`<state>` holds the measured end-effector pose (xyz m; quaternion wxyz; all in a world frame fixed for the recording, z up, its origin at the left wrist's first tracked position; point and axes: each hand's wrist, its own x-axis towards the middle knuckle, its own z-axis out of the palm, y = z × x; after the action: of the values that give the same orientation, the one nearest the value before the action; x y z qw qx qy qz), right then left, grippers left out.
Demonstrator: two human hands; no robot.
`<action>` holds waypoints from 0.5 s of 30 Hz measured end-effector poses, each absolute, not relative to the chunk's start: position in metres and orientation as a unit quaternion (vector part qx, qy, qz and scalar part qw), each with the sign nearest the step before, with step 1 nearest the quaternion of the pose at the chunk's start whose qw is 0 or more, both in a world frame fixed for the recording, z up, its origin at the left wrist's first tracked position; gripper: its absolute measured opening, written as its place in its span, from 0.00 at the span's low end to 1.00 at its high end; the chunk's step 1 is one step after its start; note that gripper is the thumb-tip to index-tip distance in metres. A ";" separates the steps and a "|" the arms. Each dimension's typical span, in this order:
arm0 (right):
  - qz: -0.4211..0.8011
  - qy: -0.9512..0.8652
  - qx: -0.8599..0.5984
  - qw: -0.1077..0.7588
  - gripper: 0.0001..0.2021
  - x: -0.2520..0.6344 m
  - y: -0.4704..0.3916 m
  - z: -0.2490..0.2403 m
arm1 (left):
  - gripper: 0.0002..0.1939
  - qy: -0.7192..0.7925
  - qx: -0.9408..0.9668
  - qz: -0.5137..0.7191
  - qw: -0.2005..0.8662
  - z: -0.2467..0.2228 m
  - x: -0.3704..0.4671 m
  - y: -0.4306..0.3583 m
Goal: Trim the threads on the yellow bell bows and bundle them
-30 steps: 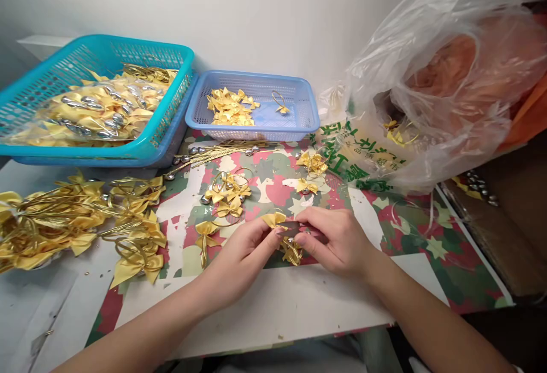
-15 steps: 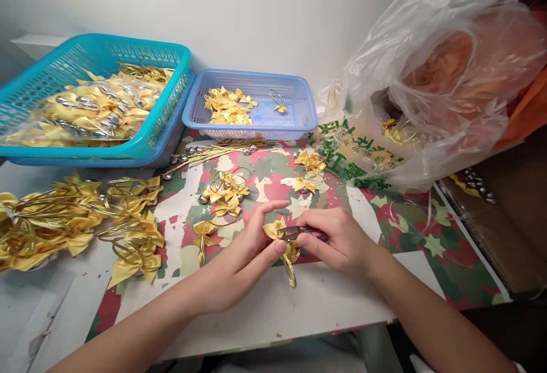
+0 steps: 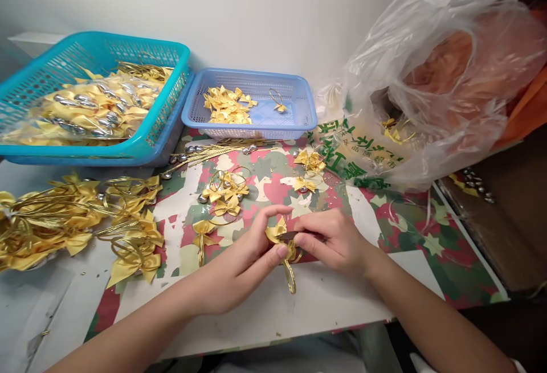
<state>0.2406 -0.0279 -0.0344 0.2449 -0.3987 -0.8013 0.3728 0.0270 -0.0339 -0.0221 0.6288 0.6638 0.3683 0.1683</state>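
My left hand [image 3: 250, 256] pinches a gold ribbon bow [image 3: 276, 230] low over the front of the table. A loop of shiny gold cord [image 3: 290, 277] hangs below the bow. In my right hand [image 3: 335, 242] is a small dark metal tool [image 3: 287, 236] with a narrow tip, which meets the bow from the right. Its handle is hidden by my fingers, so I cannot make out its exact kind. Left of my hands lies another bow with a cord loop [image 3: 202, 233]. Behind them is a small pile of bows [image 3: 226, 193] with silver bells or beads.
A turquoise basket [image 3: 168, 102] of bagged bows stands back left, a blue basket [image 3: 256, 128] of loose bows beside it. Tied bows [image 3: 132, 248] heap up at left. Gold cords [image 3: 209, 152] lie before the baskets. A clear plastic bag [image 3: 371, 128] bulges at right.
My left fingers and the bow have shifted slightly right. The tool's tip now sits closer in against the bow, with less of it showing; my right hand has barely moved.
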 end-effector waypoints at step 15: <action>0.211 -0.660 -0.598 0.402 0.14 0.261 -0.005 -0.043 | 0.05 0.419 0.785 0.279 0.361 -0.033 0.027 -0.032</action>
<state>0.2610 -0.0051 -0.0427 0.4020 -0.5979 -0.6605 0.2113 0.0272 -0.0315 -0.0330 0.3612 0.7849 0.4193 0.2786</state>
